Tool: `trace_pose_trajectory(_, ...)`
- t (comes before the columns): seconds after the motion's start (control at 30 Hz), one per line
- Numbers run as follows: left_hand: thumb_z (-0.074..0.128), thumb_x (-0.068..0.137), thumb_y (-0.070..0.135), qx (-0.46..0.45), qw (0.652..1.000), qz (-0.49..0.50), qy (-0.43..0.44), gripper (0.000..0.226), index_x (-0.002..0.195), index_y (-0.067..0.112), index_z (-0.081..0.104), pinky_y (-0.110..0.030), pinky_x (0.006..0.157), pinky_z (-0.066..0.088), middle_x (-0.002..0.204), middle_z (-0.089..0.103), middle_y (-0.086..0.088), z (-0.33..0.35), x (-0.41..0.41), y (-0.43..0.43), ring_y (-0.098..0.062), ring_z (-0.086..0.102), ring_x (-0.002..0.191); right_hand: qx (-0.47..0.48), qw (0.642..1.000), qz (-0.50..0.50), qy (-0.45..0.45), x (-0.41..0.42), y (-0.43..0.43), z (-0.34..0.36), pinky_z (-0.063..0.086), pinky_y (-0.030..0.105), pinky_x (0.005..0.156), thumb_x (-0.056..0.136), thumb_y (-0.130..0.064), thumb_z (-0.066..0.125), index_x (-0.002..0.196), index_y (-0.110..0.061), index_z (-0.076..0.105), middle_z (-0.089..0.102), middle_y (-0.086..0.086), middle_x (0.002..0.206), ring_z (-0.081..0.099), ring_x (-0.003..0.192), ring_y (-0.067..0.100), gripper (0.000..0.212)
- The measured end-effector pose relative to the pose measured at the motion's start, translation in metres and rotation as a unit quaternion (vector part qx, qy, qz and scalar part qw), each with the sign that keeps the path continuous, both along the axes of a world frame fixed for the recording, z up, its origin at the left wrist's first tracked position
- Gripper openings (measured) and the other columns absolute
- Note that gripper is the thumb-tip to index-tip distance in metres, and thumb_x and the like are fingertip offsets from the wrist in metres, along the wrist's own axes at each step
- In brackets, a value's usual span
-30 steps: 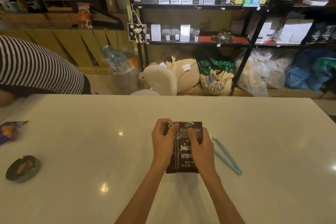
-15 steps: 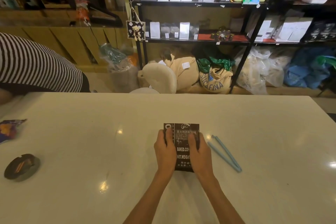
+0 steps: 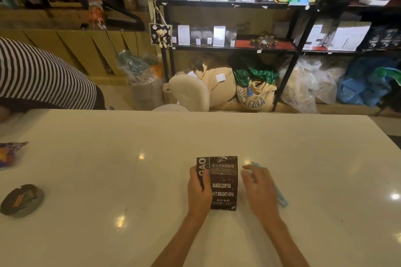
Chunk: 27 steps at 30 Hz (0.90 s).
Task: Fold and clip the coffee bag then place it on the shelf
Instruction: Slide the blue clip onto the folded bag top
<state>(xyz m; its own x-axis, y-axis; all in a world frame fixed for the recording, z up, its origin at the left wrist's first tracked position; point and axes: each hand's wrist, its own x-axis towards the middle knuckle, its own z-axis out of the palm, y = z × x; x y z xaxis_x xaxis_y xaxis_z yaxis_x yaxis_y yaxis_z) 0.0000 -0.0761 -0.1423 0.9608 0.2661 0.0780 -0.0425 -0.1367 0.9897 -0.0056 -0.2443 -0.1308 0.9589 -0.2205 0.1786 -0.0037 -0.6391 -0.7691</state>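
Black coffee bag (image 3: pixel 223 182) pinned flat by left hand (image 3: pixel 198 191); right hand (image 3: pixel 259 188) hovers, grip apart.

The right hand (image 3: pixel 261 188) covers most of the blue bag clip (image 3: pixel 282 199); the left hand (image 3: pixel 198 191) hides the coffee bag (image 3: pixel 223 182)'s left edge. A striped-shirted person (image 3: pixel 41 76) and a colourful wrapper (image 3: pixel 9 154) are cut off at the left edge

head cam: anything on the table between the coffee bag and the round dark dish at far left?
Nothing. In the head view the white table is bare, apart from light reflections, between the coffee bag and the dark dish.
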Motion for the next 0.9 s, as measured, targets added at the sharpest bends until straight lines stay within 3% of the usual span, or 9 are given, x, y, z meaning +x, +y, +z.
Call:
trace_pose_trajectory(0.1,0.043,0.101,0.023,-0.043,0.998,-0.046,0.012,0.015,0.115,0.023,0.046,-0.034,0.078,0.058,0.106,0.067,-0.004,0.000,-0.004,0.003,-0.016,0.068,0.096,-0.248,0.968,-0.036,0.021,-0.023,-0.071,-0.006,0.050,0.042,0.082,0.081,-0.038,0.074,0.108,-0.030,0.069,0.061,0.006,0.111,0.058,0.098,0.030,0.028)
trace_pose_trajectory(0.2,0.048,0.096,0.018,-0.066,0.989,-0.125,0.032,0.032,0.126,0.021,0.037,-0.041,0.093,0.054,0.120,0.062,-0.006,-0.005,-0.010,0.012,-0.023,0.063,0.111,-0.302,0.945,-0.021,0.121,-0.042,-0.102,-0.015,0.051,0.039,0.076,0.077,-0.043,0.075,0.113,-0.033,0.065,0.062,0.002,0.116,0.058,0.101,0.029,0.038)
trace_pose_trajectory(0.27,0.054,0.095,0.016,-0.070,0.979,-0.183,0.059,0.042,0.130,0.024,0.032,-0.044,0.097,0.052,0.126,0.059,-0.006,-0.006,-0.012,0.019,-0.023,0.061,0.116,-0.317,0.941,0.000,0.118,-0.046,-0.106,-0.020,0.050,0.035,0.070,0.080,-0.041,0.074,0.113,-0.034,0.063,0.065,-0.003,0.112,0.061,0.098,0.026,0.036)
trace_pose_trajectory(0.4,0.060,0.095,0.020,-0.066,0.959,-0.255,0.108,0.050,0.132,0.033,0.028,-0.041,0.096,0.054,0.130,0.058,-0.002,-0.001,-0.007,0.028,-0.015,0.063,0.116,-0.271,0.958,-0.029,0.088,-0.045,-0.106,-0.017,0.043,0.031,0.061,0.089,-0.019,0.066,0.108,-0.029,0.064,0.067,-0.005,0.103,0.058,0.090,0.023,0.022)
trace_pose_trajectory(0.77,0.064,0.093,0.021,-0.038,0.972,-0.208,0.100,0.044,0.128,0.035,0.042,-0.036,0.095,0.055,0.125,0.063,0.006,-0.005,-0.003,0.028,-0.008,0.065,0.111,-0.295,0.943,0.069,0.138,-0.029,-0.129,-0.008,0.041,0.024,0.056,0.091,-0.024,0.064,0.105,-0.034,0.058,0.057,-0.013,0.098,0.051,0.086,0.010,0.018)
trace_pose_trajectory(0.83,0.064,0.093,0.021,-0.037,0.973,-0.206,0.102,0.045,0.131,0.032,0.042,-0.036,0.095,0.055,0.125,0.064,0.005,-0.005,-0.003,0.028,-0.008,0.065,0.111,-0.194,0.969,0.052,0.141,-0.025,-0.131,-0.008,0.045,0.028,0.065,0.092,-0.020,0.061,0.097,-0.036,0.054,0.058,-0.012,0.098,0.057,0.087,0.013,0.018)
trace_pose_trajectory(0.9,0.064,0.093,0.023,-0.040,0.972,-0.204,0.108,0.046,0.133,0.027,0.042,-0.039,0.096,0.054,0.124,0.064,0.005,-0.004,-0.003,0.028,-0.009,0.065,0.111,-0.032,0.988,0.031,0.149,-0.021,-0.132,-0.003,0.053,0.034,0.069,0.093,-0.016,0.060,0.091,-0.033,0.056,0.064,-0.006,0.097,0.065,0.087,0.018,0.017)
